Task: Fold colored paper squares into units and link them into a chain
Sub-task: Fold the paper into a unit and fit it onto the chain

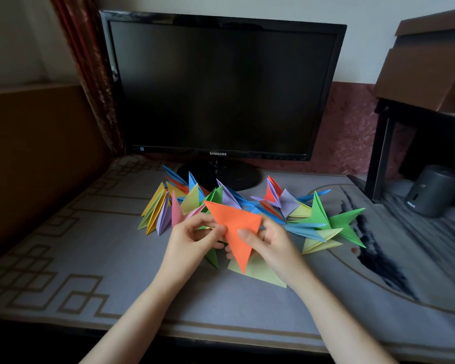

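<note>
I'm pinching the orange triangle (234, 224) by its side edges, left hand (192, 240) and right hand (273, 240), thumbs in front, fingers probably behind. I'm holding it up just nearer than the chain (237, 199) and treating it as light and easily creased.

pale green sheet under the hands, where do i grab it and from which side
Probably pinch its near right corner, coming from the right. The sheet lies flat on the mat, and that corner juts out free, while the orange triangle in the left hand and right hand covers its far part.
</note>
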